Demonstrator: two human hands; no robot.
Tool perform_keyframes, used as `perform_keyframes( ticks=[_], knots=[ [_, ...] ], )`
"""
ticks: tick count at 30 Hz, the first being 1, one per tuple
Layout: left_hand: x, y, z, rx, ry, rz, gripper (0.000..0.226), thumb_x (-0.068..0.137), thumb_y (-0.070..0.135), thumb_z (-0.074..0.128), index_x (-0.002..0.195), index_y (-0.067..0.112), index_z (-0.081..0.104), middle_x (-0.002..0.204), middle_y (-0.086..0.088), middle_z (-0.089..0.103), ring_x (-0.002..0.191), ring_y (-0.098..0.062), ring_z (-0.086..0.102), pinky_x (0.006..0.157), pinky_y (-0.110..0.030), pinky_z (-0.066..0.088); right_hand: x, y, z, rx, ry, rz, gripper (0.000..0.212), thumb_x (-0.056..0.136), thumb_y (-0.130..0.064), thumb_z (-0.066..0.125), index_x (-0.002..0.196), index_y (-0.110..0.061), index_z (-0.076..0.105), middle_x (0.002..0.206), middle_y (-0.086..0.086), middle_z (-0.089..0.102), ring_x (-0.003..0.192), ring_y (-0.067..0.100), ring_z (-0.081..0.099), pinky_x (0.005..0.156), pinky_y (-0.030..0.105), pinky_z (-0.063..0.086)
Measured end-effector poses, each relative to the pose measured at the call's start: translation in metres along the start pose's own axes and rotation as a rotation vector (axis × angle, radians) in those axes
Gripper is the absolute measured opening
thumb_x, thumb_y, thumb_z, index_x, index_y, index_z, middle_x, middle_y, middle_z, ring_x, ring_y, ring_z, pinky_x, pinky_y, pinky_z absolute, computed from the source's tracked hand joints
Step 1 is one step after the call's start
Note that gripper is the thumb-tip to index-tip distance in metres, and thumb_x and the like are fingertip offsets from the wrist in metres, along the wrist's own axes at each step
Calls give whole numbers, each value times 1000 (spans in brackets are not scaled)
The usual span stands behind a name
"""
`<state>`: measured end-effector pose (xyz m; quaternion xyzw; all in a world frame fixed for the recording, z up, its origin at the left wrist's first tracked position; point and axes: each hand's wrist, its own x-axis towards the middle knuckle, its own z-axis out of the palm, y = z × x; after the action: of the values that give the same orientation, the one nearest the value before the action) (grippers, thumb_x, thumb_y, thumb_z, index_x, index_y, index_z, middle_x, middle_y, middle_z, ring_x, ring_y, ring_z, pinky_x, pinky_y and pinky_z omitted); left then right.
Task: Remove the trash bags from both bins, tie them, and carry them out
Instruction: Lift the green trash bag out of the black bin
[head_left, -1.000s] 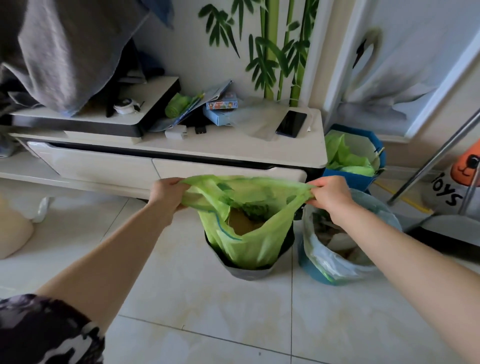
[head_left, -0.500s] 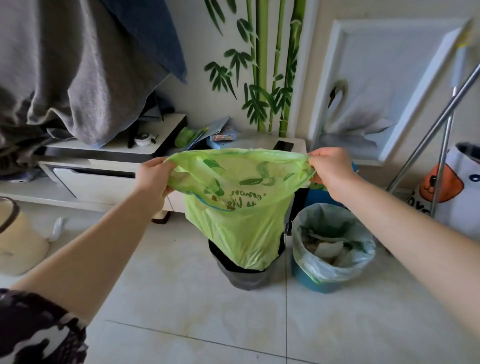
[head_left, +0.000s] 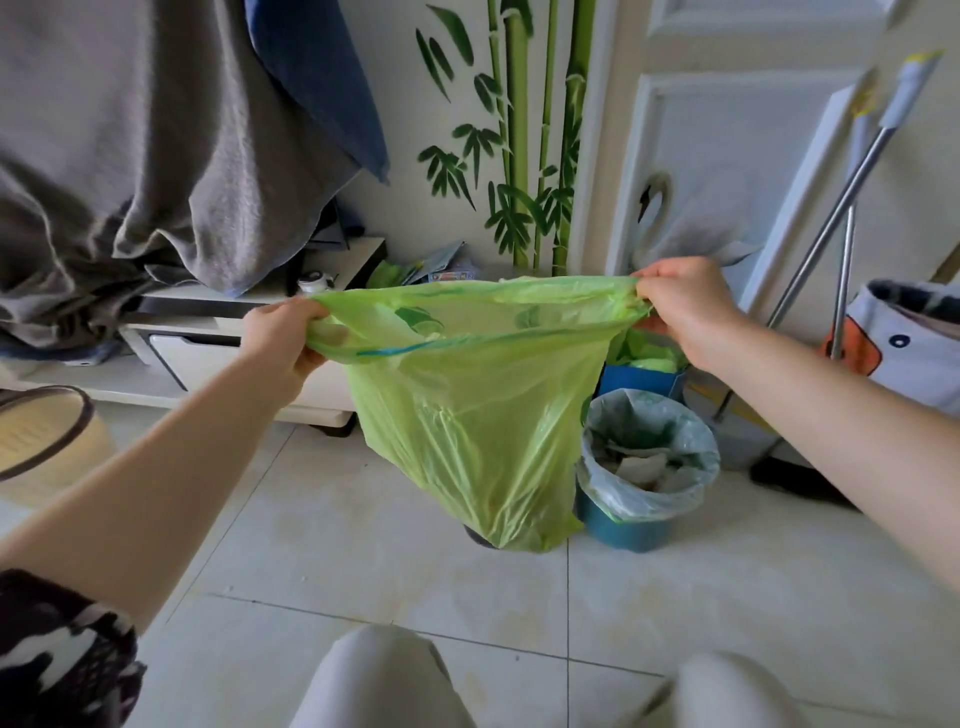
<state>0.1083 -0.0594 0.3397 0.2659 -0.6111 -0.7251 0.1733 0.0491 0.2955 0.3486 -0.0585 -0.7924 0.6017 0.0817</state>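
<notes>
Green trash bag (head_left: 467, 415) hangs in the air above the tiled floor (head_left: 363, 561), its mouth stretched wide and its bottom hiding most of a dark bin (head_left: 477, 536). Just beside it, a blue bin (head_left: 631, 530) lined with a pale bag (head_left: 597, 457) holds crumpled paper. Left hand (head_left: 283, 340) and right hand (head_left: 680, 301), arms outstretched, each pinch one rim corner.

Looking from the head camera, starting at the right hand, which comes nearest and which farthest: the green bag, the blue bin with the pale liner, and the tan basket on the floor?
From the right hand:
1. Green bag, its rim gripped in that hand.
2. Blue bin, on the floor below, slightly left of the hand.
3. Tan basket, far across at the left edge.
</notes>
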Motion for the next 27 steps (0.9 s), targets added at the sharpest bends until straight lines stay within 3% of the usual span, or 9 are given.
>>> perform_keyframes(
  ticks=[3,6,9,13,18,23,27],
  knots=[
    [-7,-12,-7,24,-29,-61,12,85,-2,55,78,7,59,56,-7,62,39,-12,61,50,-25,56,-11,9,2,-1,-18,49,23,81,3,51,73,-12,67,74,9,63,68,21,64,65,34,60],
    [-9,-33,-12,103,-34,-129,11,84,-1,57,77,8,57,60,-9,59,36,-10,59,45,-23,55,-19,31,10,-27,-64,122,24,81,4,50,70,-10,66,73,12,62,73,26,64,66,37,59],
    [-7,-67,-16,192,-53,-183,13,84,-1,59,74,7,58,63,-10,55,34,-10,58,41,-22,53,-25,65,22,-120,-117,175,17,79,-1,54,76,-6,71,83,15,67,84,30,66,81,48,59],
    [3,-119,-26,235,-62,-263,8,83,-3,60,84,4,63,72,-11,58,39,-12,61,44,-25,55,-29,111,37,-218,-165,261,17,77,-8,56,72,-15,71,85,14,70,93,36,67,88,49,56],
    [26,-172,-33,275,-32,-337,7,86,-1,59,82,3,61,78,-15,60,62,-23,62,57,-34,59,-23,156,56,-302,-173,317,17,85,-10,59,86,1,72,91,21,71,90,37,68,86,48,56],
    [57,-205,-32,310,52,-319,3,86,1,61,87,2,64,80,-14,62,68,-23,64,56,-31,60,-3,188,71,-298,-146,401,20,84,-7,66,66,-14,66,88,21,72,81,35,71,78,47,60],
    [77,-214,-24,322,57,-299,8,86,-1,60,80,3,62,78,-14,62,67,-22,63,55,-27,59,17,202,78,-329,-123,428,21,79,-7,71,60,-15,65,85,20,72,86,37,69,81,50,58]
  ],
)
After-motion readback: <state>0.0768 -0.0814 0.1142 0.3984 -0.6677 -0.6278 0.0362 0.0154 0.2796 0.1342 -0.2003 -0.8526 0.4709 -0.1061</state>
